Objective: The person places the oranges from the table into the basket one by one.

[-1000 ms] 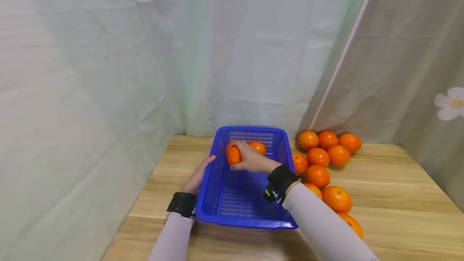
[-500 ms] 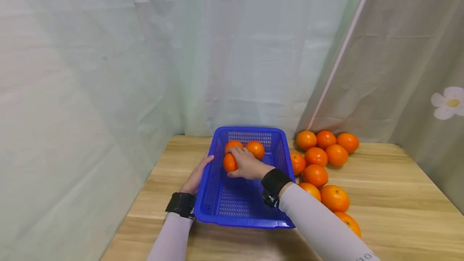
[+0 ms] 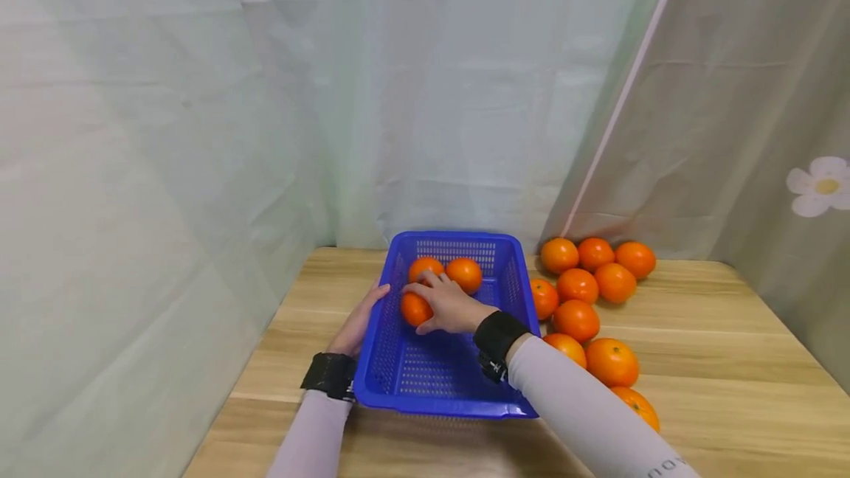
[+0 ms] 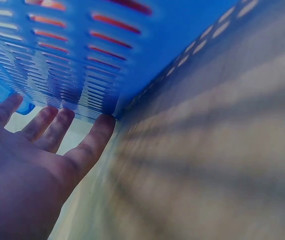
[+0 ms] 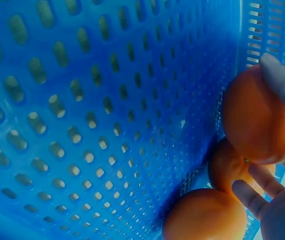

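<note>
A blue perforated plastic basket (image 3: 458,407) sits on the wooden table in the head view. My right hand (image 3: 453,305) is inside it, thumb and fingers around an orange (image 3: 415,309) near the left wall. The right wrist view shows the thumb (image 5: 282,82) on one side of this held orange (image 5: 260,117) and fingers on the other. Farther back in the basket lie two more oranges, a left one (image 3: 425,268) and a right one (image 3: 465,274). My left hand (image 3: 355,327) lies along the basket's left outer side. Its fingers (image 4: 90,145) are extended, tips at the slotted wall.
Right of the basket, several loose oranges (image 3: 576,321) lie in a cluster on the wooden table (image 3: 724,345). A pale curtain (image 3: 458,94) hangs behind the table and along its left side. On the right it bears a flower print (image 3: 820,186).
My right hand has moved the held orange toward me along the basket's left wall, uncovering the orange behind it. My left hand stays at the basket's side.
</note>
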`<state>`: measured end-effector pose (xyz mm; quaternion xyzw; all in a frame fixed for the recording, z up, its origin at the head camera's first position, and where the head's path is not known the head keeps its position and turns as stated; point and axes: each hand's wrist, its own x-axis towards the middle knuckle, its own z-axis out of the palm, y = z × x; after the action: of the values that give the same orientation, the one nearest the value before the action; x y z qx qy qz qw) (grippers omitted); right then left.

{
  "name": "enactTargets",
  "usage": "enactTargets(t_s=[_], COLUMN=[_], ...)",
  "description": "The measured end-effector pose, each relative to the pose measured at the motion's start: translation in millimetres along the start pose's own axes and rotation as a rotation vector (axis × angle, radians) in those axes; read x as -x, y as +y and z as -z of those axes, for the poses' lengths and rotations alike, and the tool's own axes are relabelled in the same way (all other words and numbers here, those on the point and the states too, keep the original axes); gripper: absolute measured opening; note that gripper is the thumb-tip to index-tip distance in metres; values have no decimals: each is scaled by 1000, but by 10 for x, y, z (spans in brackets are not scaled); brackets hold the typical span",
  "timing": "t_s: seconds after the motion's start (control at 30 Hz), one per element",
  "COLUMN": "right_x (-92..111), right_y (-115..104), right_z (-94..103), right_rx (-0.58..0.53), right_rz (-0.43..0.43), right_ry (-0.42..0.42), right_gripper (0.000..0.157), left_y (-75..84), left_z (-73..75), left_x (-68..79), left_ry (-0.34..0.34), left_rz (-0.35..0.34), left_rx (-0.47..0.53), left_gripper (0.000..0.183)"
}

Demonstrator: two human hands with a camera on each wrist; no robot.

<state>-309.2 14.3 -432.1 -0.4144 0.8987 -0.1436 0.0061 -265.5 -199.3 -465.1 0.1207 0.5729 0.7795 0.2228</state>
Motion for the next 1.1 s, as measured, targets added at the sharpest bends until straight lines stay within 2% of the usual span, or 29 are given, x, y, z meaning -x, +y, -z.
enactTargets(t_s=[0.13, 0.4, 0.87, 1.1], right_x=[-2, 13, 5, -6], right_y=[14, 47, 36, 16], right_z=[4, 39, 110, 89], right_rx=[19, -38, -103, -146], right_rz=[-2, -19, 12, -2], right_ry=[26, 55, 73, 75], right_gripper=[73, 74, 67, 66], left_y=[7, 4, 19, -2], left_z=[3, -4, 3, 11], left_x=[-4, -67, -60, -23], left_ry=[3, -11, -22, -13], left_rz=[1, -43, -23, -40], left_rx=[-7, -4, 11, -2], left_gripper=[56, 54, 54, 55])
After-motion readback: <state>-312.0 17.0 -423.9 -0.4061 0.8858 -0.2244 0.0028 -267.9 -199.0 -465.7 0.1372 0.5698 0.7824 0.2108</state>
